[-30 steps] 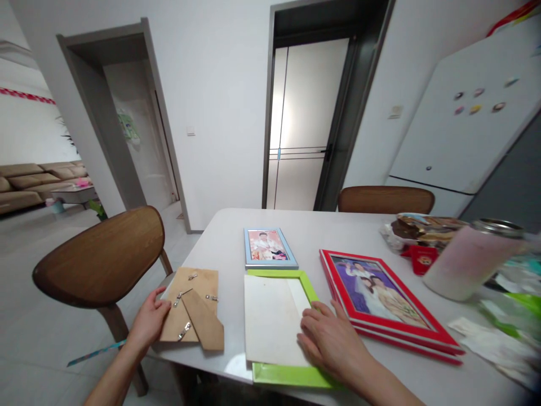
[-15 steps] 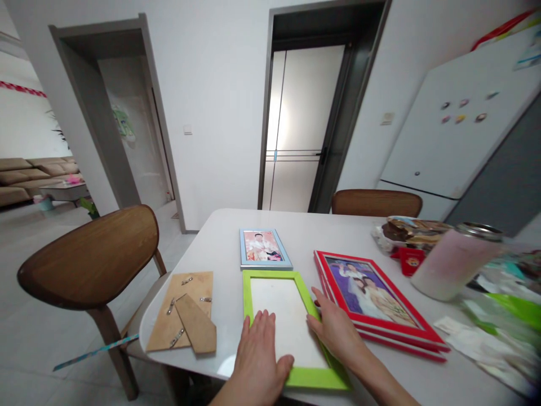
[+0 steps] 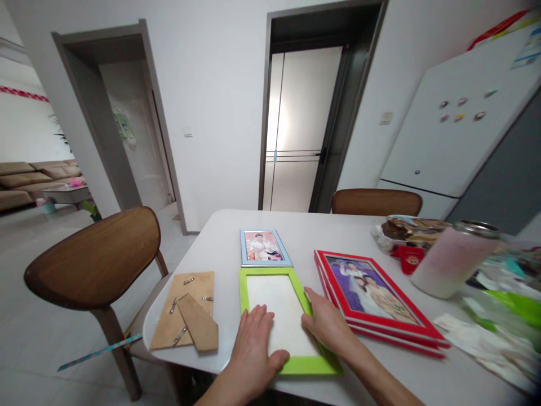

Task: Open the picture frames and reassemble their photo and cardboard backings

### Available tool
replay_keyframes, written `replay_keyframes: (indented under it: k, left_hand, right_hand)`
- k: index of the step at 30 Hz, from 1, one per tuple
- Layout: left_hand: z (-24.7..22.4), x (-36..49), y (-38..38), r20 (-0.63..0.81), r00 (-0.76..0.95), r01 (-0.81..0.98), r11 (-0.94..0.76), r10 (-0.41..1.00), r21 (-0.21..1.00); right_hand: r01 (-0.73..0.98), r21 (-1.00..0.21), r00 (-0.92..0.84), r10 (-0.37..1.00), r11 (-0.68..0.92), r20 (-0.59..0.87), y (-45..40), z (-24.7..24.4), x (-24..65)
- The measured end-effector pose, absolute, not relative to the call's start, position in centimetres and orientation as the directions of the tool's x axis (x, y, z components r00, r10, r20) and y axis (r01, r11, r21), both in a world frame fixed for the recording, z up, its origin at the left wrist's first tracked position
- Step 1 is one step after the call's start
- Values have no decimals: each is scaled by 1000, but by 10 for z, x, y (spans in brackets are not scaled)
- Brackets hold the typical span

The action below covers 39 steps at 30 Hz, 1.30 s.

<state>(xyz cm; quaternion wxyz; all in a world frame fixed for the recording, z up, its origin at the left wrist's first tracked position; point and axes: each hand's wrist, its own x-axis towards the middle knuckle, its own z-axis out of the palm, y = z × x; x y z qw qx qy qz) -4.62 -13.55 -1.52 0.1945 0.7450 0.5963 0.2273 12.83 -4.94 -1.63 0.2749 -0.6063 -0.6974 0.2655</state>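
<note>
Your left grip (image 3: pixel 253 341) is released, fingers laid out flat with the thumb spread, palm down over the left side of the green frame (image 3: pixel 310 365) and onto the white sheet (image 3: pixel 287 304) inside it. Your right grip (image 3: pixel 332 321) lies over the frame's right side, thumb and forefinger apart; whether it pinches the edge you cannot tell. The green frame lies flat in front of you, near the close edge of the counter (image 3: pixel 224 304). Just past its far edge is a blue frame (image 3: pixel 264 247) with a photo in it. To the left, well clear of your left grip, a brown board (image 3: pixel 164 327) lies with its stand (image 3: pixel 200 327) and metal clips facing up. To the right, just beyond your right grip, red frames (image 3: pixel 380 293) are stacked, the top one showing a photo of people. Farther right you have a pink cup (image 3: pixel 452 262) with a metal rim, a small red packet (image 3: pixel 411 259) and a crumpled tissue (image 3: pixel 473 338). A wooden chair (image 3: pixel 97 256) stands on the left, another chair (image 3: pixel 376 202) behind the far edge, and a white fridge (image 3: pixel 456 146) with magnets in the right background.
</note>
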Motion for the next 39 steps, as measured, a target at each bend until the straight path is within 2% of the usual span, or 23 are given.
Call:
replay_keyframes:
  k: [2, 3, 4, 6, 8, 10, 14, 16, 18, 19, 21, 23, 25, 27, 31, 33, 35, 37, 39]
  left_hand:
    - [-16, -49, -136, 135, 187, 770, -230, 973, 594]
    - [-15, -49, -136, 149, 191, 747, -242, 970, 619]
    - [-14, -48, -136, 167, 198, 719, -259, 966, 645]
    - [-9, -42, -136, 224, 211, 661, -308, 951, 684]
    - [-1, -32, -137, 333, 202, 617, -383, 921, 687]
    - [9, -23, -138, 474, 185, 595, -482, 861, 643]
    - [28, -25, -143, 660, 162, 579, -613, 733, 538]
    - [33, -40, -146, 663, 7, 596, -536, 748, 598]
    - [32, -61, -149, 569, -208, 566, -376, 795, 733]
    - [28, -73, -150, 492, -291, 517, -298, 821, 803]
    - [16, -96, -152, 336, -371, 402, -177, 866, 899]
    - [1, -115, -154, 217, -372, 360, -76, 902, 930]
    - [-10, -127, -156, 116, -346, 414, 40, 931, 909]
    - [-14, -132, -158, 52, -306, 529, 124, 951, 840]
    - [-4, -133, -159, 54, -212, 776, 134, 976, 617]
    - [1, -132, -159, 64, -185, 844, 125, 981, 521]
    - [2, -130, -160, 86, -168, 885, 112, 982, 452]
    - [1, -125, -162, 128, -123, 906, 59, 984, 419]
    - [-3, -118, -165, 168, -38, 905, -38, 985, 424]
  right_hand:
    - [668, -740, -110, 994, 80, 8, -51, -10, 128]
    - [605, -796, -120, 992, 38, -44, -53, -5, 127]
    - [494, -869, -142, 984, -26, -110, -57, 2, 126]
    - [167, -967, -219, 949, -192, -226, -66, 17, 122]
    - [-118, -946, -290, 922, -301, -257, -76, 32, 116]
    - [-205, -932, -333, 917, -299, -221, -82, 43, 111]
    - [-101, -966, -323, 926, -240, -196, -79, 45, 113]
    - [51, -981, -244, 950, -189, -196, -72, 36, 120]
    - [301, -949, -148, 978, -97, -147, -64, 21, 129]
    - [453, -891, -109, 990, -32, -90, -61, 13, 134]
    - [715, -693, -82, 996, 88, 42, -56, -3, 141]
    - [846, -504, -129, 983, 177, 128, -54, -15, 144]
    - [888, -397, -188, 971, 234, 151, -54, -22, 144]
    - [907, -324, -233, 962, 269, 145, -55, -25, 143]
    - [927, -234, -269, 954, 294, 133, -60, -22, 138]
    - [922, -230, -273, 943, 313, 190, -63, -19, 135]
    - [895, -283, -265, 922, 344, 284, -66, -16, 127]
    - [809, -464, -237, 923, 360, 302, -68, -15, 113]
    - [602, -755, -202, 965, 259, 169, -70, -15, 93]
